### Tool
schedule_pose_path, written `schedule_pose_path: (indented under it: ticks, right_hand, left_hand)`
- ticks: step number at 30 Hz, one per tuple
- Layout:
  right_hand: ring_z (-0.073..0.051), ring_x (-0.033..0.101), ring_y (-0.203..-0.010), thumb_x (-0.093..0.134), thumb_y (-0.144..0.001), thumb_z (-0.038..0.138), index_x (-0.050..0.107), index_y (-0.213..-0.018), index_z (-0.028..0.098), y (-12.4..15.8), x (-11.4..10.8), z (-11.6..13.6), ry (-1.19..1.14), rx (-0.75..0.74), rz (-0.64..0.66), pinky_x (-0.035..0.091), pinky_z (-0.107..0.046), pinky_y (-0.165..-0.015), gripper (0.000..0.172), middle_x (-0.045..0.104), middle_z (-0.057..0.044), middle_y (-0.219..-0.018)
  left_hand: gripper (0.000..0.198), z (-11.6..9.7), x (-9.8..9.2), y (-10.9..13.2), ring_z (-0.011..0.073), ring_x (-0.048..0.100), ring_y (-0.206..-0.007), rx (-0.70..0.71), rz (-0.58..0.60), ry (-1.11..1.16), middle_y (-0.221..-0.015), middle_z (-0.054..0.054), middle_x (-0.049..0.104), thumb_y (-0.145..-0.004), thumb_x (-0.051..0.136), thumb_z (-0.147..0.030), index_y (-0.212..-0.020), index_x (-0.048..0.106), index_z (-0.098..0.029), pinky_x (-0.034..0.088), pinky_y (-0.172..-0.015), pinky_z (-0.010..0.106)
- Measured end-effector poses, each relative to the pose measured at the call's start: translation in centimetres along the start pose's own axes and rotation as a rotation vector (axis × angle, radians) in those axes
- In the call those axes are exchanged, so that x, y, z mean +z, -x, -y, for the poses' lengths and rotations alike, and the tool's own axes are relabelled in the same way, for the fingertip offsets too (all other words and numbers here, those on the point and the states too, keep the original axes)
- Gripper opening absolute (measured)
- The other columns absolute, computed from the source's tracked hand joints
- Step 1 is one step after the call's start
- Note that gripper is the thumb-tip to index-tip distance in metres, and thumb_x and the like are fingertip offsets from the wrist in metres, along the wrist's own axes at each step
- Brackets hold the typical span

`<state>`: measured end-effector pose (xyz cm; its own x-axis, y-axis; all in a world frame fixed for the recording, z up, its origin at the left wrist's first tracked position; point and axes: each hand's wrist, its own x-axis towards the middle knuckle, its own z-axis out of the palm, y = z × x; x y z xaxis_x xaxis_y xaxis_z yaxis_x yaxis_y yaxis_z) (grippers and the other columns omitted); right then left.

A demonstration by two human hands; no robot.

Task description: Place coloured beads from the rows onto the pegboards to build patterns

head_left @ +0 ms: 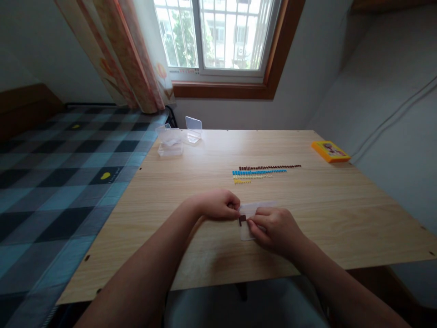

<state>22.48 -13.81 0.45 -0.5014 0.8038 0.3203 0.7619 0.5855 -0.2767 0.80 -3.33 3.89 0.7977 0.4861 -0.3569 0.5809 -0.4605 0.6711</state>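
A shallow clear plastic case (247, 233) lies on the table in front of me. Dark brown small blocks (242, 218) sit at its left side. My left hand (223, 204) is closed, its curled fingers gripping at the case's upper left corner. Thumb and fingers of my right hand (275, 225) are pinched together right beside the brown blocks, over the case. Whatever lies between those fingertips is too small to make out. Part of the case is hidden beneath the right hand.
Beyond my hands are sorted rows of tiny pieces: brown (269, 167), blue (259, 172), cream (252, 176) and yellow (242, 182). Open clear boxes (170, 149) stand at the back left. An orange-yellow box (330, 151) lies back right. A checked bed (85, 182) adjoins the table (164, 218).
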Motion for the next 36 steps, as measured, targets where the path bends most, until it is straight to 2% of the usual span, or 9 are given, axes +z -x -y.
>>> schedule_pose_path:
  ticks: [13,25,29,36]
  right_hand:
    - [-0.015,0.059,-0.066,0.051,-0.099,0.025,0.072,-0.076,0.019,0.06,0.14,-0.06,-0.008,0.026,-0.002,0.034,-0.031,-0.063,0.032,0.069,-0.004,-0.076]
    - [-0.015,0.058,-0.066,0.052,-0.098,0.024,0.073,-0.076,0.019,-0.09,-0.02,-0.04,-0.011,0.008,-0.024,0.035,-0.031,-0.062,0.031,0.07,-0.004,-0.074]
    - [-0.014,0.056,-0.062,0.052,-0.098,0.023,0.071,-0.071,0.019,-0.05,-0.22,0.16,-0.041,-0.02,-0.059,0.033,-0.03,-0.061,0.033,0.067,-0.003,-0.071]
    - [-0.012,0.051,-0.059,0.051,-0.098,0.024,0.07,-0.069,0.019,-0.1,-0.15,0.27,-0.039,-0.097,-0.039,0.029,-0.031,-0.059,0.035,0.064,-0.002,-0.066]
  left_hand:
    - [0.018,0.22,0.09,-0.04,0.0115,0.045,-0.06,0.001,-0.003,-0.001,-0.063,-0.005,0.052,-0.082,0.063,-0.033,-0.072,0.06,-0.018,0.03,-0.056,0.026]
    - [0.021,0.17,0.04,-0.09,0.0111,0.044,-0.06,0.006,0.005,0.007,-0.062,-0.005,0.051,-0.083,0.062,-0.035,-0.072,0.059,-0.018,0.031,-0.056,0.026]
    - [0.02,0.13,0.05,-0.04,0.0113,0.044,-0.06,0.005,-0.001,0.002,-0.062,-0.005,0.051,-0.083,0.063,-0.035,-0.072,0.06,-0.018,0.031,-0.056,0.026]
    - [0.017,-0.08,-0.04,0.07,0.0113,0.043,-0.06,-0.005,-0.004,-0.002,-0.062,-0.005,0.052,-0.082,0.063,-0.032,-0.071,0.06,-0.018,0.031,-0.056,0.027]
